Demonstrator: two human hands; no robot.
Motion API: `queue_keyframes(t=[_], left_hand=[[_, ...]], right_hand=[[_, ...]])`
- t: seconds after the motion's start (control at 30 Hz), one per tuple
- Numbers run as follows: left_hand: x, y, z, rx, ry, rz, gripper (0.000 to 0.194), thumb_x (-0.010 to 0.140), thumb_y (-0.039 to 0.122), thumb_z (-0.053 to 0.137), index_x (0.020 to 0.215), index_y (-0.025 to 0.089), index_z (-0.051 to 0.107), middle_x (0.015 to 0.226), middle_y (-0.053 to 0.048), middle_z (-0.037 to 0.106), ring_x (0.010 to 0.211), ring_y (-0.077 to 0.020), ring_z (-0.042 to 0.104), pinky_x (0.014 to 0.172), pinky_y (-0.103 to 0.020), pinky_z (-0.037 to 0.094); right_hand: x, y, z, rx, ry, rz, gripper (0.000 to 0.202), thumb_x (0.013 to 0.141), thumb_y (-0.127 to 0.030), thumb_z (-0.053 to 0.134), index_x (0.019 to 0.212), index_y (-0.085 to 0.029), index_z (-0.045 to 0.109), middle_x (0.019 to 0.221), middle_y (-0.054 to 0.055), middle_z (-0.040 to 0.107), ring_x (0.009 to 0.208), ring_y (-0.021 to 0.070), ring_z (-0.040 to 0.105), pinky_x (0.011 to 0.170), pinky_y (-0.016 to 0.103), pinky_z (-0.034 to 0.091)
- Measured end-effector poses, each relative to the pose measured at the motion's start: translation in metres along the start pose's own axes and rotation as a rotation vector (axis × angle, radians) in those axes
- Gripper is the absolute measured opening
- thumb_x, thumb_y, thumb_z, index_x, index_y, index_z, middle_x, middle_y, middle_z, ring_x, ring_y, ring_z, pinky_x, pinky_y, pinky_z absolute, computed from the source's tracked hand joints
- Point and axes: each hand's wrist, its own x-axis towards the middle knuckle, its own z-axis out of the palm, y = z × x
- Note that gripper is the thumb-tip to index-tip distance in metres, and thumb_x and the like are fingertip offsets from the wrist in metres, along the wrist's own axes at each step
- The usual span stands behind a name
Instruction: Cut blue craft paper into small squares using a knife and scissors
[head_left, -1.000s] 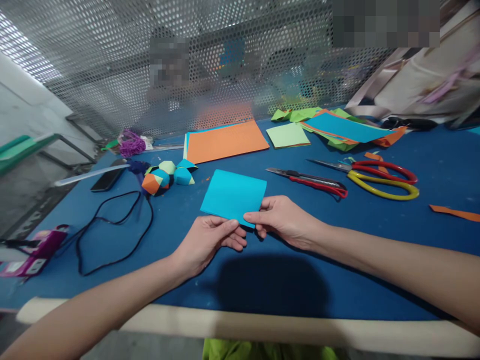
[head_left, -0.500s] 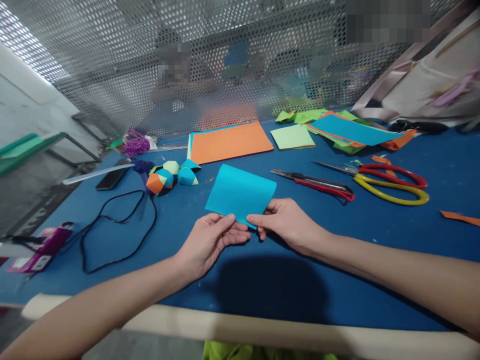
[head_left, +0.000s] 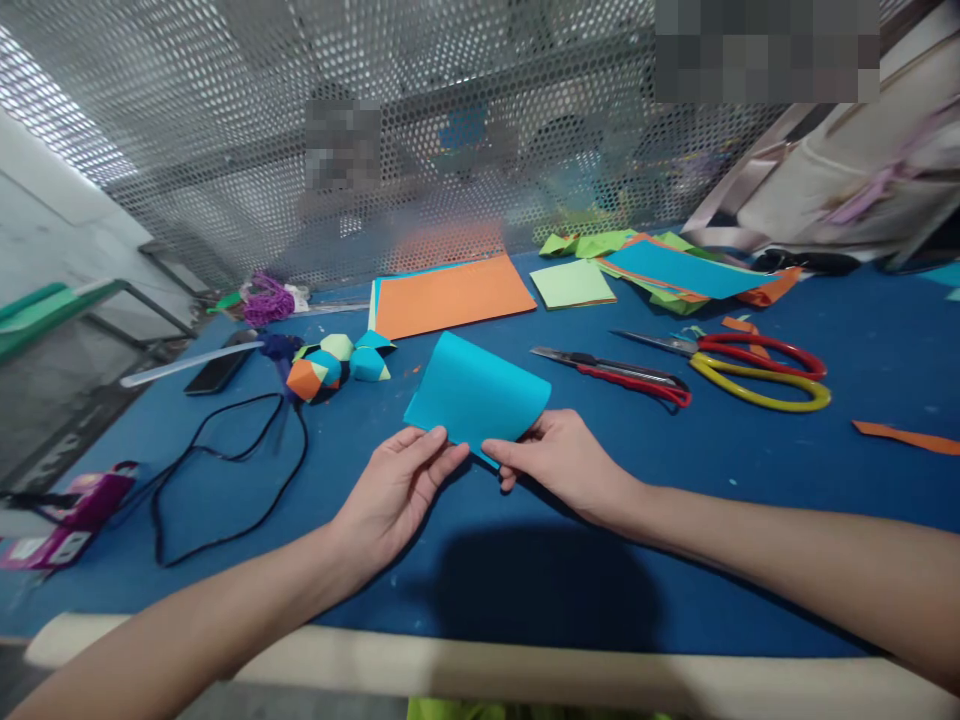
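A blue sheet of paper (head_left: 480,392) is bent over on itself, its rounded fold at the far side. My left hand (head_left: 397,480) pinches its near left edge between thumb and fingers. With thumb on top and fingers beneath, my right hand (head_left: 566,455) grips the near right corner. Beyond the paper lies a utility knife (head_left: 622,378) with a red and black handle. To its right are scissors (head_left: 757,365) with one red and one yellow handle loop. Small folded paper shapes (head_left: 337,362) in orange, blue and green sit left of the sheet.
Orange sheets (head_left: 457,295) and a light green square stack (head_left: 574,284) lie at the back by a perforated metal panel (head_left: 450,180). A glue gun (head_left: 281,355), black cable (head_left: 217,540), phone (head_left: 221,365) and purple box (head_left: 82,515) are at left. An orange strip (head_left: 907,437) lies at right.
My left hand has slid left along the paper's near edge, its fingers drawing in toward the thumb. Both hands keep hold of the sheet. The whole view has shifted slightly.
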Motion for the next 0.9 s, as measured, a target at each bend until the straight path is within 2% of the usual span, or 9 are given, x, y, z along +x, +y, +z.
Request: queue_keyframes(t=[0.27,0.43,0.53,0.6,0.63,0.7,0.77,0.83,0.9], left_hand=[[0.004,-0.001,0.000,-0.074,-0.040,0.067,0.031,0.084,-0.001,0.061,0.057,0.013,0.052,0.063,0.003,0.056,0.065,-0.0073,0.065,0.080,-0.027,0.063],[0.013,0.010,-0.003,-0.017,0.025,0.119,0.037,0.088,-0.002,0.055,0.054,0.013,0.048,0.059,0.004,0.050,0.058,-0.0049,0.059,0.076,-0.028,0.064],[0.019,0.014,-0.007,0.046,0.051,0.127,0.037,0.087,-0.003,0.054,0.055,0.013,0.047,0.058,0.005,0.047,0.054,-0.0043,0.056,0.075,-0.029,0.064],[0.023,0.014,-0.008,0.089,0.052,0.124,0.036,0.086,-0.005,0.055,0.056,0.014,0.046,0.058,0.006,0.046,0.051,-0.0041,0.054,0.075,-0.030,0.064],[0.025,0.014,-0.009,0.114,0.050,0.122,0.036,0.085,-0.005,0.056,0.056,0.014,0.046,0.057,0.006,0.045,0.050,-0.0041,0.053,0.075,-0.030,0.063],[0.029,0.013,-0.009,0.166,0.043,0.115,0.036,0.083,-0.004,0.058,0.055,0.015,0.045,0.055,0.007,0.045,0.049,-0.0044,0.052,0.075,-0.029,0.062],[0.031,0.013,-0.009,0.210,0.032,0.100,0.033,0.080,-0.003,0.060,0.056,0.014,0.047,0.055,0.006,0.049,0.050,-0.0053,0.053,0.073,-0.026,0.060],[0.032,0.015,-0.008,0.247,0.018,0.081,0.027,0.077,-0.004,0.058,0.057,0.013,0.053,0.056,0.003,0.054,0.050,-0.0064,0.053,0.067,-0.021,0.056],[0.033,0.017,-0.007,0.287,0.008,0.067,0.023,0.075,-0.005,0.055,0.059,0.012,0.058,0.055,0.002,0.058,0.049,-0.0072,0.052,0.060,-0.019,0.052]], right_hand=[[0.000,-0.002,0.003,0.093,-0.011,0.041,0.031,0.061,-0.041,0.081,0.064,-0.014,0.066,0.053,0.001,0.064,0.048,0.0131,0.061,0.051,0.027,0.050],[0.005,-0.001,-0.006,0.120,-0.008,0.023,0.034,0.066,-0.047,0.077,0.065,-0.016,0.062,0.053,-0.002,0.060,0.046,0.0112,0.055,0.050,0.028,0.048],[0.005,-0.009,-0.017,0.007,0.134,-0.115,0.027,0.077,-0.044,0.068,0.074,-0.018,0.062,0.055,-0.004,0.055,0.049,0.0105,0.051,0.051,0.026,0.044],[0.004,-0.017,-0.021,-0.135,0.206,-0.285,0.020,0.084,-0.039,0.061,0.083,-0.019,0.062,0.068,-0.001,0.061,0.061,0.0125,0.056,0.060,0.027,0.047],[0.003,-0.021,-0.021,-0.222,0.200,-0.380,0.018,0.086,-0.036,0.058,0.088,-0.019,0.062,0.078,0.002,0.064,0.070,0.0140,0.059,0.067,0.029,0.049],[0.004,-0.025,-0.015,-0.394,0.081,-0.552,0.021,0.089,-0.033,0.054,0.100,-0.017,0.063,0.100,0.008,0.067,0.091,0.0183,0.063,0.083,0.034,0.050],[0.009,-0.025,-0.001,-0.537,-0.139,-0.643,0.034,0.092,-0.036,0.051,0.117,-0.014,0.059,0.122,0.014,0.064,0.114,0.0235,0.058,0.098,0.040,0.046],[0.018,-0.022,0.015,-0.622,-0.368,-0.634,0.057,0.093,-0.044,0.050,0.137,-0.008,0.047,0.143,0.020,0.050,0.135,0.0275,0.044,0.110,0.045,0.036],[0.029,-0.018,0.030,-0.670,-0.512,-0.566,0.076,0.093,-0.053,0.047,0.148,-0.003,0.032,0.155,0.022,0.033,0.145,0.0288,0.028,0.117,0.046,0.026]])
